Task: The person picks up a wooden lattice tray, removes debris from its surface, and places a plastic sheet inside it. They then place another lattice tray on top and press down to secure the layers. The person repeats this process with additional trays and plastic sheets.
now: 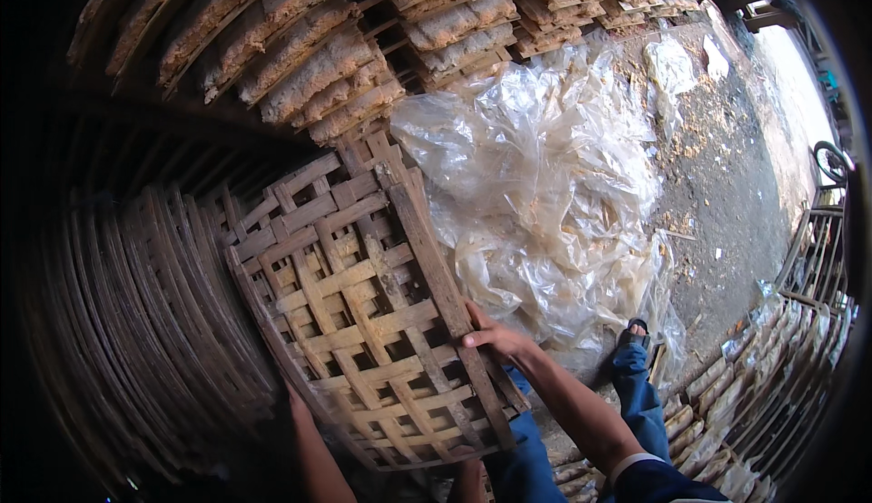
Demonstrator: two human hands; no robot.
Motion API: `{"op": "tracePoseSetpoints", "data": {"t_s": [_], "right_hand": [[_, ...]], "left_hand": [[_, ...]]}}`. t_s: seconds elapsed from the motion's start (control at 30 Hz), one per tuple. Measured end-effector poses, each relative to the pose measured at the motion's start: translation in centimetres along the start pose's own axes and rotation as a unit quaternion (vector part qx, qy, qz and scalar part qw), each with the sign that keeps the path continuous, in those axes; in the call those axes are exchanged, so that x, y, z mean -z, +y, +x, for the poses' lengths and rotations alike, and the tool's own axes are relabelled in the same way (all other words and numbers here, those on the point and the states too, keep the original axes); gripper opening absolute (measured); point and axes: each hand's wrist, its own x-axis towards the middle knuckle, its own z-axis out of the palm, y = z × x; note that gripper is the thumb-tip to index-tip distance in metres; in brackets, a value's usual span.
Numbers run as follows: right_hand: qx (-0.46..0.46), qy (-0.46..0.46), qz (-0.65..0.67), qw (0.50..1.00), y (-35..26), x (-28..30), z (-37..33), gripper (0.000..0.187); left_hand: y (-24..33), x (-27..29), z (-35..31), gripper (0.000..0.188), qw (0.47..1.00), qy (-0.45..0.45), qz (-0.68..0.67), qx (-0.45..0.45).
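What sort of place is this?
Likely a small production workshop, possibly for food, though the product is unclear. Signs: tiered racks of pale, crumbly-looking slabs, a heap of clear plastic sheeting on the floor, and a stained woven tray.

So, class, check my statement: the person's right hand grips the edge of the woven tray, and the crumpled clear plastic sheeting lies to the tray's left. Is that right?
Not quite: the head view shows the crumpled clear plastic sheeting to the tray's right. The person's right hand does grip the edge of the woven tray.
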Motion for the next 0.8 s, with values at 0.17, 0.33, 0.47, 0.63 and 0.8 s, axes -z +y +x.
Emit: {"op": "tracePoseSetpoints", "data": {"t_s": [0.17,0.33,0.47,0.63,0.8], "right_hand": [[0.009,-0.03,0.046,0.998,0.9,1.6,0.7,0.127],[0.014,-0.03,-0.003,0.999,0.3,-0.1,0.9,0.124],[0.028,-0.013,0.014,0.999,0.1,-1.1,-0.4,0.12],[0.052,0.004,-0.047,0.997,-1.1,-1.7,-3.6,0.124],[0.045,-0.052,-0.092,0.993,-8.3,-4.4,-8.0,0.131]], "left_hand": [[1.1,-4.0,1.5,0.09,0.999,-0.015,0.031,-0.017],[1.4,-3.9,1.2,0.089,0.999,-0.004,0.033,-0.028],[1.4,-4.7,0.8,0.088,0.999,0.004,0.039,-0.025],[1.7,-7.8,-0.6,0.086,0.999,0.01,0.038,-0.033],[2.7,-13.2,-3.8,0.085,0.998,0.0,0.035,-0.056]]}}
